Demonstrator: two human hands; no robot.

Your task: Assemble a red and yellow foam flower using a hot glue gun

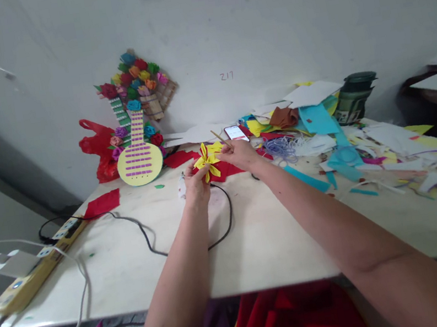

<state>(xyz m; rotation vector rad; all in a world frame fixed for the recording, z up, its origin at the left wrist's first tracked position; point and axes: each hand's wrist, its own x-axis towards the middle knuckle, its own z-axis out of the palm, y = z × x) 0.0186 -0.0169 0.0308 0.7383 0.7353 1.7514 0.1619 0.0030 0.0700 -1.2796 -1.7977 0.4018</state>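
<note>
Over the middle of the table, my left hand (197,182) is closed on a yellow flower (212,171) that looks made of paper or felt, with pointed petals and a touch of red near its centre. My right hand (240,154) is pinched around a thin wooden stick (217,136), whose upper end points up and left. The fingertips of that hand are close beside the flower; whether they touch it I cannot tell. Red sheet pieces (230,171) lie behind and under the hands. A phone (236,134) with a lit screen rests just beyond my right hand.
A yellow guitar-shaped craft (140,164) and bunched craft flowers (137,76) lean on the wall. Left are a red plastic bag (100,144) and a power strip (25,285); a black cable (147,237) crosses the table. Scraps (393,156) and a dark green bottle (354,99) occupy the right.
</note>
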